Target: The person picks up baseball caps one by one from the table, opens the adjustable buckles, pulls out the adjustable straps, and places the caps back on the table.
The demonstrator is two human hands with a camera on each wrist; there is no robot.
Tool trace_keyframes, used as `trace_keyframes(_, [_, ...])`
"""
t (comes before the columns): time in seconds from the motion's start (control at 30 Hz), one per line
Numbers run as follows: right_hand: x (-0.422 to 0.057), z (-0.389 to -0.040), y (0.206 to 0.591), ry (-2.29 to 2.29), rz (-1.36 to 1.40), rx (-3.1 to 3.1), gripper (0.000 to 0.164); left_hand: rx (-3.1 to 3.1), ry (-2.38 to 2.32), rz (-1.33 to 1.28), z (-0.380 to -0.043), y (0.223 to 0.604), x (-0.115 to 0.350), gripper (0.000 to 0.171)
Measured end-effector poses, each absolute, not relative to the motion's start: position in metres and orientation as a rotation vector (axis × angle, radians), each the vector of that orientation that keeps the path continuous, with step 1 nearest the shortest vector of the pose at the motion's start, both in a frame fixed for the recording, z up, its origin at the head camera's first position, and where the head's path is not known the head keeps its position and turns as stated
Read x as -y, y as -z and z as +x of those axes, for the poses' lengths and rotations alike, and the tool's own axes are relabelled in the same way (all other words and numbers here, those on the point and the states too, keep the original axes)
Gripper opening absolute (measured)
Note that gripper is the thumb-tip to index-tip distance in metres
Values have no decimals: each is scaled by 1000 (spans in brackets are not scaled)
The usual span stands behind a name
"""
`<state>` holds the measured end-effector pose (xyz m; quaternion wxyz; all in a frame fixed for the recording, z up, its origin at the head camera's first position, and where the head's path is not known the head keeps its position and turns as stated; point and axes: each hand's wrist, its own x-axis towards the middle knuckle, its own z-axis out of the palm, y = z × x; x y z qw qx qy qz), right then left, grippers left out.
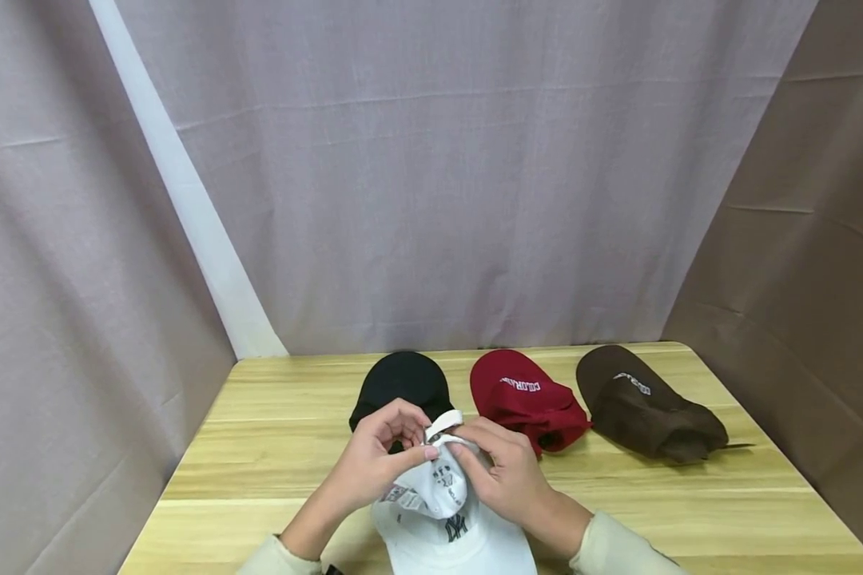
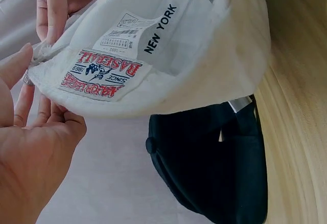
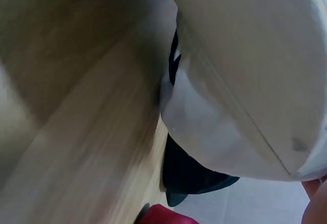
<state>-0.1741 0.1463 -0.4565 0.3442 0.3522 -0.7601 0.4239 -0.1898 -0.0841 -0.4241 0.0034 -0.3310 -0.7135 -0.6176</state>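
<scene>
A white baseball cap (image 1: 489, 551) with a dark NY logo is held near the table's front, brim toward me and its inside partly showing. At its back strap (image 1: 446, 422), my left hand (image 1: 370, 463) pinches the strap end by the buckle between thumb and fingers. Opposite it, my right hand (image 1: 507, 475) grips the strap side, thumb on the cap's back edge. In the left wrist view, the cap's lining shows a baseball label (image 2: 99, 74) and NEW YORK tape. The right wrist view is mostly filled by the white cap (image 3: 245, 106).
Just beyond the hands lies a black cap (image 1: 403, 383). To its right are a red cap (image 1: 521, 395) and a dark brown cap (image 1: 640, 407), whose strap sticks out to the right. All rest on a wooden table (image 1: 273, 431) with grey curtains (image 1: 431, 200) behind it.
</scene>
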Motion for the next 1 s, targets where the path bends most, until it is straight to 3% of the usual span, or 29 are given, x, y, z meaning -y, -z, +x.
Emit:
trace_keyframes(0.33, [-152, -178, 452, -1017, 997, 1957, 31, 2310, 1911, -1029, -193, 425, 82, 26])
trace_keyframes(0.67, [-155, -179, 453, -851, 1068, 1970, 13, 2296, 1934, -1091, -193, 428, 78, 25])
trace_keyframes(1.0, [-152, -177, 448, -679, 1097, 1991, 20, 2310, 1938, -1092, -193, 430, 77, 27])
